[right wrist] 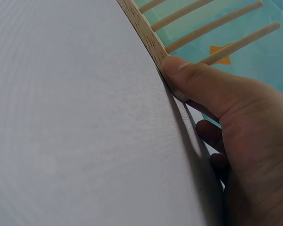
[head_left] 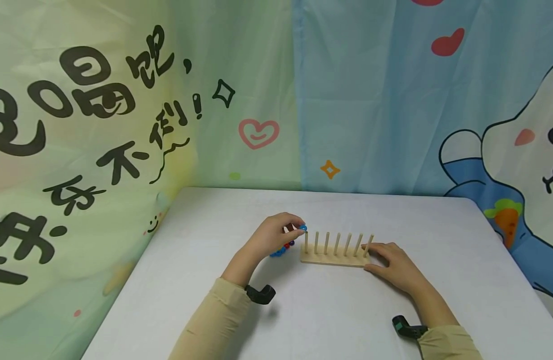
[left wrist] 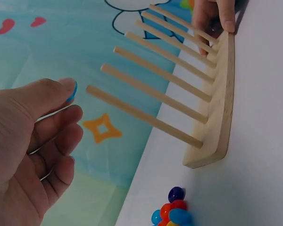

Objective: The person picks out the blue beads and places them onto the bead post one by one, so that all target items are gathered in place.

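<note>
My left hand point(head_left: 275, 234) pinches a small blue bead point(head_left: 303, 228) between thumb and fingers. In the left wrist view only a sliver of that bead point(left wrist: 72, 92) shows past the thumb, just apart from the tip of the nearest peg point(left wrist: 132, 111). A pale wooden peg board point(head_left: 335, 260) stands on the table, with several upright pegs in one row. At its right end, my right hand point(head_left: 393, 263) grips the base, thumb point(right wrist: 178, 67) on the near edge. The right fingertips are partly hidden behind the board.
Beside the board's left end lies a small pile of blue, red and dark beads point(head_left: 279, 252), partly behind the left hand. A white cloth point(head_left: 330, 310) covers the table. Printed curtains point(head_left: 366, 100) hang behind and at the left.
</note>
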The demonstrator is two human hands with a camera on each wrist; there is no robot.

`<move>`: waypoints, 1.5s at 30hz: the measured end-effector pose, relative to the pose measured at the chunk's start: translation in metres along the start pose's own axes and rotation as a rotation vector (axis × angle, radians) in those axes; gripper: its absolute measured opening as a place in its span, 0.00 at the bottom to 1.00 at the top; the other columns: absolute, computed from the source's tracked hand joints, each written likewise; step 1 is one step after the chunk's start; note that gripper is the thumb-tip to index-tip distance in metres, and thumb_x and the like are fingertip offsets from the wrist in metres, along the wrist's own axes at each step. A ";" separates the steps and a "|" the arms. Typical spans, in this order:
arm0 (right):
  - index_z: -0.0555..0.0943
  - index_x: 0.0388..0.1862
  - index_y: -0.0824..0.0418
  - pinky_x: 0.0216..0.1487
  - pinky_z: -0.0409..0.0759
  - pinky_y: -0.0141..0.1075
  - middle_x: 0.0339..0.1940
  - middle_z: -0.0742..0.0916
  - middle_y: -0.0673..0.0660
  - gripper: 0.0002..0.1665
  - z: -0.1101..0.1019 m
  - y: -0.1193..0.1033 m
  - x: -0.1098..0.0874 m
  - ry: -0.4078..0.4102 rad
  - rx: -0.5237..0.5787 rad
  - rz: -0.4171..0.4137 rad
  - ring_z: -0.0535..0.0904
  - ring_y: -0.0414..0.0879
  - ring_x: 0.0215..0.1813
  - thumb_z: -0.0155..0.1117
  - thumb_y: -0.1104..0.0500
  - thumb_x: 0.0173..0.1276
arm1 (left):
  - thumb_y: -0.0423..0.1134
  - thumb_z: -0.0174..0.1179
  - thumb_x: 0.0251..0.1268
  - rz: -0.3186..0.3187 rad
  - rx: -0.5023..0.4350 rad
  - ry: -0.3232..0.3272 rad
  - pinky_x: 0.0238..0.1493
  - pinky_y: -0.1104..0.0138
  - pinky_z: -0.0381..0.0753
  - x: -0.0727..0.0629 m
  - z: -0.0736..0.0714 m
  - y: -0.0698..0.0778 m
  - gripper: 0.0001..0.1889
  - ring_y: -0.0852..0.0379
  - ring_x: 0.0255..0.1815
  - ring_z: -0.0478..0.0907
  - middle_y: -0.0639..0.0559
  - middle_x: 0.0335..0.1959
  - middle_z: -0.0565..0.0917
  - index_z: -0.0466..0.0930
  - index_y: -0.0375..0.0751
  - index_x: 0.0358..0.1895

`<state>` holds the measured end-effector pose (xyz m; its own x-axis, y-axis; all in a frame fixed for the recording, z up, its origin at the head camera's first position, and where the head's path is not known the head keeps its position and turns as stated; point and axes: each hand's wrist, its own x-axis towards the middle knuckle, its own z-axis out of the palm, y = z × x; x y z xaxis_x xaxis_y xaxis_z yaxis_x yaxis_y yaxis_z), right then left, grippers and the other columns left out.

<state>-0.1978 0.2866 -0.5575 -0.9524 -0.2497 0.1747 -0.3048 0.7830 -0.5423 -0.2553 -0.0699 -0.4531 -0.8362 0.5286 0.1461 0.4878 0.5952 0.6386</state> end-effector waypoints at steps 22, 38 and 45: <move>0.78 0.62 0.56 0.62 0.69 0.59 0.58 0.83 0.60 0.32 0.002 0.002 0.001 0.013 -0.006 -0.018 0.74 0.59 0.60 0.73 0.45 0.61 | 0.47 0.61 0.70 -0.082 -0.222 0.058 0.54 0.72 0.80 -0.007 0.055 -0.027 0.14 0.59 0.51 0.84 0.55 0.49 0.87 0.82 0.47 0.54; 0.78 0.62 0.58 0.63 0.69 0.60 0.59 0.82 0.61 0.33 0.000 0.001 0.000 0.004 -0.010 0.003 0.74 0.60 0.61 0.72 0.44 0.62 | 0.50 0.62 0.69 -0.114 -0.238 0.083 0.54 0.70 0.81 -0.014 0.079 -0.047 0.16 0.61 0.50 0.84 0.56 0.49 0.87 0.81 0.49 0.54; 0.78 0.62 0.53 0.62 0.68 0.60 0.59 0.83 0.59 0.31 0.001 0.001 0.000 0.009 0.006 -0.001 0.73 0.59 0.61 0.71 0.44 0.62 | 0.51 0.63 0.67 -0.064 -0.149 0.068 0.51 0.71 0.81 -0.011 0.078 -0.054 0.16 0.64 0.48 0.82 0.57 0.47 0.85 0.82 0.49 0.52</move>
<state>-0.1984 0.2865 -0.5590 -0.9520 -0.2453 0.1829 -0.3059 0.7793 -0.5469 -0.2528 -0.0604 -0.5478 -0.8818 0.4472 0.1497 0.3951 0.5272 0.7523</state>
